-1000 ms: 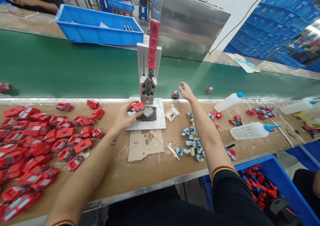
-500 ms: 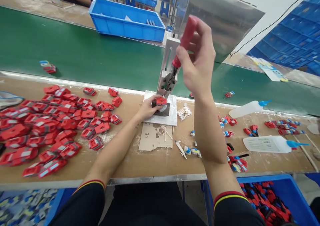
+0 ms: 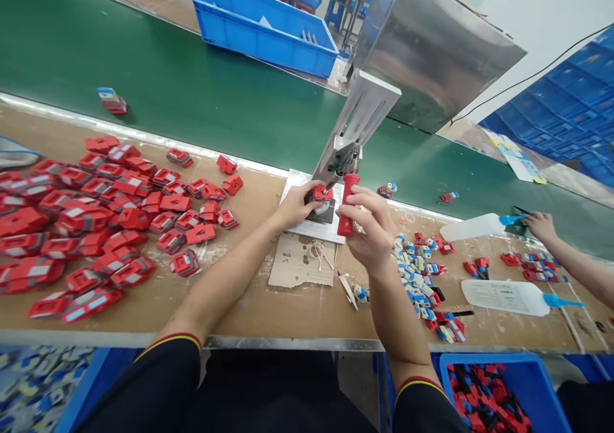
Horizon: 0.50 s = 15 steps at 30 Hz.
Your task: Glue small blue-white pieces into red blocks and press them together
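My right hand (image 3: 373,228) is wrapped round the red handle (image 3: 348,203) of a metal toggle press (image 3: 357,110), and the handle points down. Beneath the press tip, my left hand (image 3: 297,206) holds a small red toy part (image 3: 323,193) on the dark block of the white base plate (image 3: 292,180). The press tip meets the top of the red part. A torn cardboard piece (image 3: 292,263) lies in front of the base, with thin sticks on it.
Many red parts (image 3: 86,219) cover the left bench. Blue and white pieces (image 3: 415,273), two bottles (image 3: 503,295) and a pen-like tool (image 3: 346,289) lie rightward. Beyond are a green belt (image 3: 167,100) and blue bin (image 3: 263,33). Another person's hand (image 3: 542,225) is at right.
My right hand has swung the red handle down from its raised position. My left hand stays at the red part. The view has shifted, and another person's hand has appeared at the right.
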### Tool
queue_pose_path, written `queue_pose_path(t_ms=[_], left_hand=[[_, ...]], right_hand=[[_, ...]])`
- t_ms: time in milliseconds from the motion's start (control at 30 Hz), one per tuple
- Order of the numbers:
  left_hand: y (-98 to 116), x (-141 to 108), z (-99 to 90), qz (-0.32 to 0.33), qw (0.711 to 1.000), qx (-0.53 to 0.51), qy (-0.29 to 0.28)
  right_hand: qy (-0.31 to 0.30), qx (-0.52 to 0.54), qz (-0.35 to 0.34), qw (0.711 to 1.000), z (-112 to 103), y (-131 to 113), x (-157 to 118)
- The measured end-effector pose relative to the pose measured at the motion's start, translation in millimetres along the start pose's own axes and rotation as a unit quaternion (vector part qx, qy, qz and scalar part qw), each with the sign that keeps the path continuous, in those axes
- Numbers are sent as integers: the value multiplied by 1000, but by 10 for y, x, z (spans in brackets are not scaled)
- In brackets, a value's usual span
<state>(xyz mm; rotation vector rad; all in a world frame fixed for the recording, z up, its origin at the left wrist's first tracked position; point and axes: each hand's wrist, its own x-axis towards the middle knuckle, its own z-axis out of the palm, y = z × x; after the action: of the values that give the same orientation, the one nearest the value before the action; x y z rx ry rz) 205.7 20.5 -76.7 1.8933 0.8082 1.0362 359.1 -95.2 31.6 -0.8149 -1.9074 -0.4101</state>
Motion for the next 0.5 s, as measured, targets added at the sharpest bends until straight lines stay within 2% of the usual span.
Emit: queue_pose_path(t_ms=[100,167,200,267,367,433,500], left_hand=[[-15,2,7,-4,1000,2,-2],[-24,2,18,-5,1000,5,2],[-27,2,25,-4,1000,8,6],[-28,1,37,-2,1000,12,15],[-20,-6,51,-4,1000,11,25],[-14,-15,57,-6,1000,11,26],[-12,-25,63,-7,1000,10,25]], right_hand=[[-21,19,32,999,22,-6,-181],[3,73,125,989,26,-29,-253],[15,122,190,974,28,-42,-261],[2,247,321,914,30,-71,-218],[-80,372,465,800,22,-118,-73],[-111,387,510,760,15,-151,-3],[-121,384,525,750,26,-165,0]])
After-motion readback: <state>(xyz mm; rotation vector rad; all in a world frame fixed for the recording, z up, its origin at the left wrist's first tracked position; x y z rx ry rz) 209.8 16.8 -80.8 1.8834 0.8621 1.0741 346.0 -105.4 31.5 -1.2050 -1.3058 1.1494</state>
